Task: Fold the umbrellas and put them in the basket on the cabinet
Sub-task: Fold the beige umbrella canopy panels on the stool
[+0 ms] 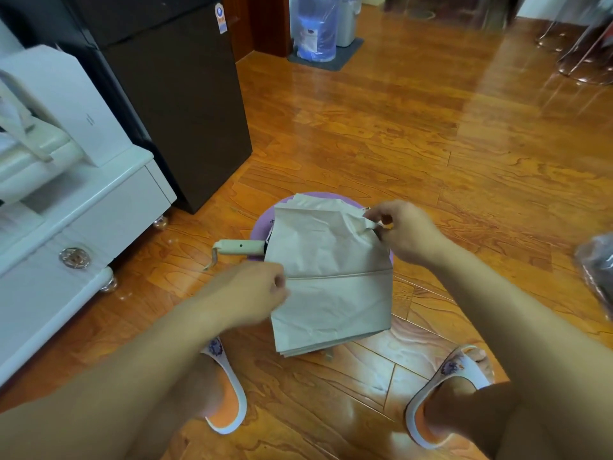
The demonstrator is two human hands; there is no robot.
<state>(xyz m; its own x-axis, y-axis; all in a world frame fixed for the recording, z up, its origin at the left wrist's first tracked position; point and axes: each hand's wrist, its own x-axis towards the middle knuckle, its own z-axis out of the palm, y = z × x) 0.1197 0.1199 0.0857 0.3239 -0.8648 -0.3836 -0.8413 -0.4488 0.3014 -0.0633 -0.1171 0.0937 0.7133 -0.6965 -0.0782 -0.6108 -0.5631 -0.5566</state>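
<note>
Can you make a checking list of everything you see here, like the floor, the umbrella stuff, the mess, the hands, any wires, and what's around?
Surface: wooden floor, shiny, with light glare.
Job's things: beige umbrella, collapsed, canopy loose and creased, handle pointing left; it lies over a purple umbrella, mostly hidden. Basket: nothing seen for sure.
Clutter: plastic bag at right edge.
Hands: left hand pinches the beige canopy's left edge; right hand pinches its strap at the upper right.
Cables: nothing seen.
Surroundings: white cabinet at left, dark cabinet behind it, water bottle on a grey mat, slippers on both feet.
</note>
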